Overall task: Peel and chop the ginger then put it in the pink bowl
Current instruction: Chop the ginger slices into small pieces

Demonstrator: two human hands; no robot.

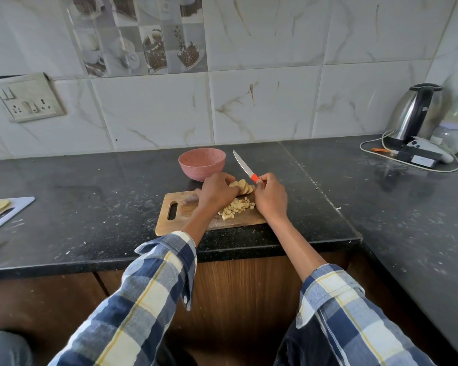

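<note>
A brown wooden cutting board (185, 210) with a handle hole lies on the dark speckled stone counter (103, 207). On the board sits a little heap of small pale yellow ginger cubes (236, 207), close to the front middle. Just behind the heap is a row of round pale ginger slices (245, 187), leaning on each other. The left hand (217, 192) is curled over the left end of the slices and presses on them. The right hand (271, 198) is closed around the small knife with the orange handle and shiny silver blade (245, 166). The blade points up and away, toward the wall, with its tip above the counter and off the ginger. The round pink bowl (202, 163) stands on the counter just behind the board, near the left hand, and looks to have no ginger in it. Both arms wear blue, white and yellow checked sleeves (148, 299). Far off in the right corner stands a shiny steel kettle (415, 112) with a white cord
</note>
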